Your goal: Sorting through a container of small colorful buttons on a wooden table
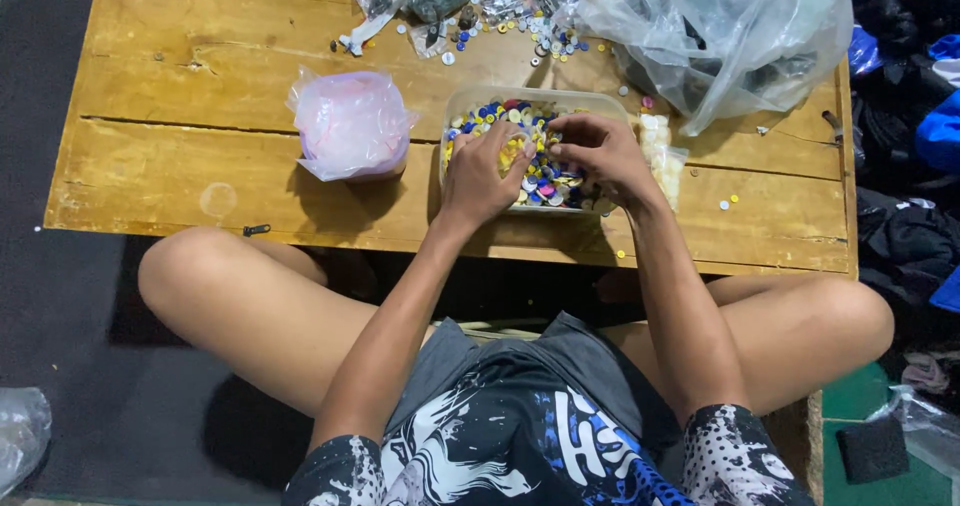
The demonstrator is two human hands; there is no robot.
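Near edge, bottom of the frame: crossed bare legs and dark printed shorts, forearms reaching up to a low wooden table [180, 181].

Centre of the frame: a clear plastic tub [590, 99] full of mixed buttons [553, 179], yellow, blue, white, some pink. Both hands are in it. The left hand [478, 171] lies palm-down over the pile, fingers curled together into the buttons; whether it has pinched one I cannot tell. The right hand [600, 151] hovers at the tub's right side, fingertips drawn close as if picking; nothing clearly held.

Handling, as a judgement: the buttons look small, hard, light and smooth, likely to slide and scatter. Best taken singly by the rim between thumb and forefinger, or scooped. The tub looks thin and flexible; grip it by both long walls.

Just left of the tub: a knotted pink plastic bag [348, 126]. Just right: a small packet of pale pieces [660, 151].

Far edge, top of the frame: loose buttons [520, 21] and a big crumpled clear bag [720, 31].
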